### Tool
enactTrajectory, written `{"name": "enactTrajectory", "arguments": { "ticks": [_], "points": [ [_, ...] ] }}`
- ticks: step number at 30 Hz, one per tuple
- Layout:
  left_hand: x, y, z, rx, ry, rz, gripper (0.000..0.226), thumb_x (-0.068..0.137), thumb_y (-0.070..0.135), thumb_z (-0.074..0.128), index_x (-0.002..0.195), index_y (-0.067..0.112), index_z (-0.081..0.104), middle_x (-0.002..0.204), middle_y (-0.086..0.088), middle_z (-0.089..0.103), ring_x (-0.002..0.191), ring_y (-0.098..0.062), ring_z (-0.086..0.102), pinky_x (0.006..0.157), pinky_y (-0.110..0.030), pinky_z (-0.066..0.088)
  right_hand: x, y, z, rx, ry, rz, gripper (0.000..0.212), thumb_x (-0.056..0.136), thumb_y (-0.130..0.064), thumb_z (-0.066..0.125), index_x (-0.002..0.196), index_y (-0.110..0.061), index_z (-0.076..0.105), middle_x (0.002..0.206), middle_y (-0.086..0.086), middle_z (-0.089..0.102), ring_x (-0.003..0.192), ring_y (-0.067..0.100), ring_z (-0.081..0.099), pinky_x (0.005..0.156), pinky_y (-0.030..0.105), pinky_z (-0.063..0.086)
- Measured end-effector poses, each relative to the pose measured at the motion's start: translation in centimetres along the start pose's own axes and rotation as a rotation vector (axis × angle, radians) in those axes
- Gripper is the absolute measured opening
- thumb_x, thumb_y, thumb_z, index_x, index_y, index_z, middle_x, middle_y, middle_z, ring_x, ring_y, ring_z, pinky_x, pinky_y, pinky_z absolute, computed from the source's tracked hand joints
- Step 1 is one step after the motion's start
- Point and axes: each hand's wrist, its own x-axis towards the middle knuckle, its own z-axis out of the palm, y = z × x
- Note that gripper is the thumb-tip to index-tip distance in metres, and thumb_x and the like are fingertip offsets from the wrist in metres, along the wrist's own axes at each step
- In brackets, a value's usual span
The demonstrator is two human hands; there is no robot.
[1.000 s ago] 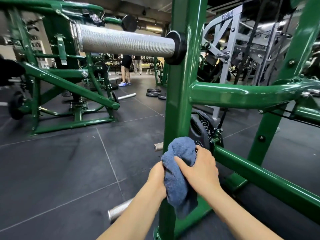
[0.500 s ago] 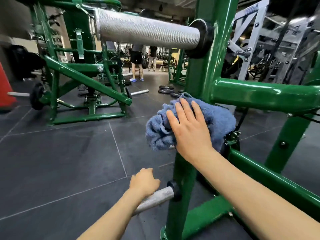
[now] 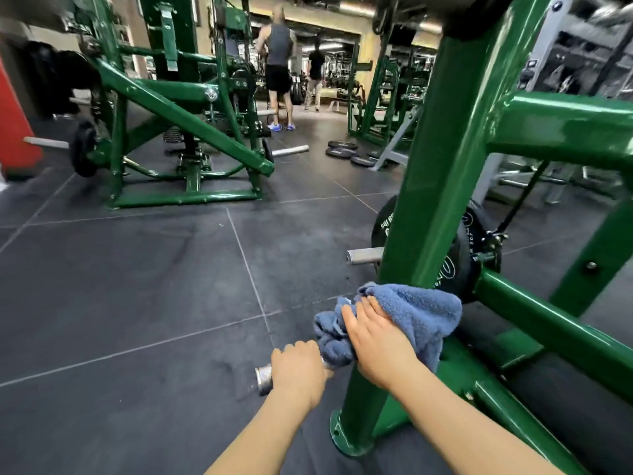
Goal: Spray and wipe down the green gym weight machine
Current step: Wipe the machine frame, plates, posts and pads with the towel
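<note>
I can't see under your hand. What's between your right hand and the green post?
The blue towel lies between the right hand and the post, in the head view.

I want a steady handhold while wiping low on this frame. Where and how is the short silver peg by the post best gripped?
Grip the silver peg on its knurled shaft near the free end, coming from above with fingers wrapped over it, as the left hand does. It juts out level from the green post, and the blue towel under the right hand covers its inner end.
</note>
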Motion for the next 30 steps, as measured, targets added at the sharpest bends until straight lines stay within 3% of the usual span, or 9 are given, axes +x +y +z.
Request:
{"name": "enactTrajectory", "arguments": {
  "ticks": [3, 6, 8, 13, 15, 18, 20, 25, 30],
  "points": [
    [0.1, -0.1, 0.4, -0.017, 0.047, 0.007, 0.044, 0.094, 0.051, 0.048, 0.120, 0.015, 0.049, 0.124, -0.005, 0.057, 0.116, -0.025, 0.054, 0.091, -0.036, 0.038, 0.3, -1.7, 1.3, 0.241, -0.033, 0.102, 0.074, 0.089, -0.009, 0.048, 0.148, 0.008, 0.007, 0.146, 0.038, 0.027, 0.141, 0.044, 0.022, 0.119, 0.043, 0.008],
    [0.1, -0.2, 0.8, -0.011, 0.061, 0.021, 0.039, 0.095, 0.043, 0.049, 0.121, 0.014, 0.048, 0.125, -0.006, 0.056, 0.117, -0.026, 0.053, 0.092, -0.036, 0.039, -0.5, -3.0, 3.3, 0.413, 0.124, 0.225, 0.087, 0.045, -0.007, 0.078, 0.126, 0.009, 0.050, 0.105, 0.029, 0.065, 0.103, 0.040, 0.064, 0.104, 0.042, 0.042],
    [0.2, -0.2, 0.9, -0.005, 0.060, 0.017, 0.033, 0.094, 0.034, 0.051, 0.120, 0.014, 0.047, 0.125, -0.006, 0.056, 0.117, -0.026, 0.053, 0.091, -0.036, 0.039, -2.1, -3.8, 4.4, 0.427, 0.201, 0.269, 0.071, 0.043, -0.004, 0.071, 0.113, 0.006, 0.064, 0.102, 0.021, 0.069, 0.095, 0.035, 0.068, 0.100, 0.040, 0.036],
    [0.2, -0.3, 1.1, 0.028, 0.065, 0.023, 0.032, 0.091, 0.027, 0.057, 0.118, 0.015, 0.047, 0.123, -0.005, 0.056, 0.115, -0.025, 0.054, 0.089, -0.035, 0.040, -4.2, -4.8, 6.8, 0.420, 0.270, 0.324, 0.079, 0.050, -0.003, 0.072, 0.125, 0.003, 0.047, 0.118, 0.022, 0.065, 0.109, 0.035, 0.064, 0.101, 0.042, 0.031],
    [0.4, -0.3, 1.3, 0.028, 0.087, 0.030, 0.032, 0.090, 0.028, 0.058, 0.117, 0.015, 0.047, 0.122, -0.004, 0.057, 0.114, -0.024, 0.055, 0.088, -0.034, 0.040, -2.7, -4.9, 6.7, 0.381, 0.269, 0.352, 0.076, 0.047, -0.005, 0.080, 0.119, 0.003, 0.056, 0.113, 0.023, 0.067, 0.106, 0.035, 0.065, 0.099, 0.042, 0.034],
    [0.6, -0.3, 1.6, 0.023, 0.125, 0.047, 0.032, 0.093, 0.036, 0.054, 0.117, 0.015, 0.048, 0.120, -0.003, 0.058, 0.112, -0.023, 0.056, 0.087, -0.033, 0.040, 0.2, -3.9, 2.7, 0.285, 0.115, 0.313, 0.043, 0.063, -0.017, 0.077, 0.102, -0.007, 0.061, 0.094, 0.013, 0.067, 0.092, 0.031, 0.063, 0.092, 0.038, 0.040],
    [0.7, -0.5, 1.8, 0.014, 0.133, 0.053, 0.035, 0.095, 0.044, 0.048, 0.115, 0.015, 0.049, 0.119, -0.003, 0.059, 0.111, -0.023, 0.056, 0.085, -0.033, 0.040, 2.3, -3.0, 0.8, 0.235, -0.039, 0.180, 0.027, 0.084, -0.017, 0.056, 0.109, -0.010, 0.052, 0.103, 0.009, 0.063, 0.098, 0.028, 0.060, 0.094, 0.037, 0.035],
    [0.7, -0.7, 1.9, 0.002, 0.161, 0.070, 0.032, 0.096, 0.042, 0.048, 0.114, 0.015, 0.050, 0.118, -0.004, 0.059, 0.109, -0.024, 0.058, 0.083, -0.034, 0.041, 6.0, -1.9, -0.7, 0.205, -0.202, 0.123, 0.026, 0.090, -0.021, 0.048, 0.113, -0.012, 0.054, 0.113, 0.007, 0.065, 0.105, 0.028, 0.061, 0.088, 0.035, 0.036],
    [0.7, -0.7, 1.7, 0.009, 0.136, 0.065, 0.046, 0.095, 0.054, 0.045, 0.118, 0.015, 0.050, 0.120, -0.004, 0.059, 0.113, -0.024, 0.057, 0.087, -0.034, 0.041, 1.5, -3.0, 3.4, 0.347, 0.200, 0.270, 0.033, 0.070, -0.017, 0.067, 0.100, -0.012, 0.054, 0.091, 0.006, 0.065, 0.087, 0.026, 0.060, 0.084, 0.034, 0.038]
  ]
}}
